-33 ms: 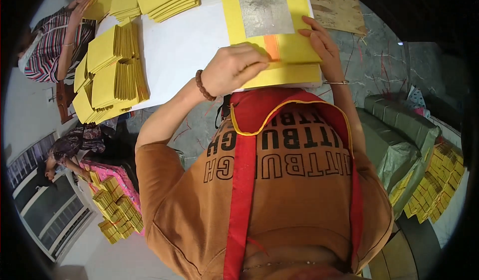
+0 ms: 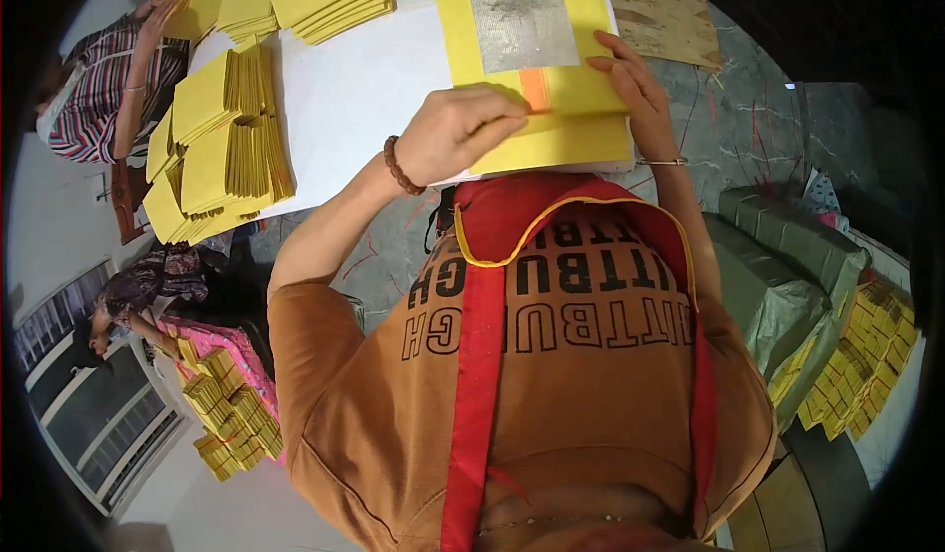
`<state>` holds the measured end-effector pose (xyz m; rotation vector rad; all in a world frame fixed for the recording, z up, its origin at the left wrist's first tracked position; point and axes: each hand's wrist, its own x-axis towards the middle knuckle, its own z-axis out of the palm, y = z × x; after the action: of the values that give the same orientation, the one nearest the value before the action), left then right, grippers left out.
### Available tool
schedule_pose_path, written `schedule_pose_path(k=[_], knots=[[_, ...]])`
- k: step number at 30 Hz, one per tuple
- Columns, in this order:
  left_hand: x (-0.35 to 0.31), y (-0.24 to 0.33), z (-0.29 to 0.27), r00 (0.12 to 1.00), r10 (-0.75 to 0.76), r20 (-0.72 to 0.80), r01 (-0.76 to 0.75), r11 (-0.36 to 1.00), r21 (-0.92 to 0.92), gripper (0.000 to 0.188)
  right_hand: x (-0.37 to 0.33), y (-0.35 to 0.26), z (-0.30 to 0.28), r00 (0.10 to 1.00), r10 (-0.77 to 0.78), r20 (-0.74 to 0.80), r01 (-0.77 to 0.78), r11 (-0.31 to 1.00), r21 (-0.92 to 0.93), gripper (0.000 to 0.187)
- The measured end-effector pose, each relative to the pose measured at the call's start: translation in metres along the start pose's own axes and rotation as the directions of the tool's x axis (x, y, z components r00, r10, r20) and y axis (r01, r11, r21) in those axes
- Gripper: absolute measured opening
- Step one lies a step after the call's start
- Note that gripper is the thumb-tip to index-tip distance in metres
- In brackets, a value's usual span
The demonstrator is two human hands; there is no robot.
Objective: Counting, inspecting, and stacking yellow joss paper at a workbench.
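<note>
A yellow paper sheet (image 2: 581,90) lies at the table's near right part, with a silver foil square (image 2: 522,23) and a short orange strip (image 2: 534,90) on it. My left hand (image 2: 461,137), a brown bead bracelet at its wrist, is closed in a pinch on the sheet's near edge, below the orange strip. More yellow paper (image 2: 551,149) shows under that edge. At the sheet's right side, my right hand (image 2: 645,94) rests with its fingers stretched and apart.
Stacks of folded yellow paper (image 2: 212,99) stand on the white table (image 2: 335,109) at left and far left. Another person (image 2: 108,90) handles yellow paper there; a second person (image 2: 148,286) is at lower left beside more bundles (image 2: 231,409). Green wrapped packs (image 2: 768,267) stand at right.
The sheet's near edge at my left fingers has shifted very slightly away from me. Both hands stay almost in the same place.
</note>
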<state>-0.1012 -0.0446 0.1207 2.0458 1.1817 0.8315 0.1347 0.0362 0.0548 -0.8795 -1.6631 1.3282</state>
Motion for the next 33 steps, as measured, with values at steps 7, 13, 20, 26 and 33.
schedule_pose_path(k=[7, 13, 20, 26, 33], knots=[[-0.004, -0.004, -0.005, 0.933, -0.35, 0.081, 0.359, 0.914, -0.189, 0.019, -0.002, 0.01, -0.011, 0.986, -0.104, 0.134, 0.107, 0.994, -0.02, 0.03], [-0.003, -0.014, 0.012, 0.955, 0.277, -0.105, -0.263, 0.956, 0.134, 0.025, -0.002, 0.003, -0.007, 0.973, -0.104, 0.204, 0.128, 0.985, -0.112, 0.041], [-0.008, 0.002, 0.008, 0.95, 0.253, 0.182, -0.308, 0.859, 0.409, 0.05, -0.001, 0.005, -0.01, 0.976, -0.086, 0.199, 0.098, 0.994, -0.053, 0.041], [-0.005, -0.002, 0.003, 0.954, 0.221, 0.201, -0.277, 0.907, 0.317, 0.054, -0.001, 0.004, -0.01, 0.976, -0.089, 0.201, 0.091, 0.996, -0.003, 0.036], [-0.001, -0.004, -0.004, 0.953, 0.204, 0.223, -0.247, 0.95, 0.19, 0.042, 0.0, 0.007, -0.011, 0.974, -0.088, 0.209, 0.094, 0.995, -0.017, 0.032]])
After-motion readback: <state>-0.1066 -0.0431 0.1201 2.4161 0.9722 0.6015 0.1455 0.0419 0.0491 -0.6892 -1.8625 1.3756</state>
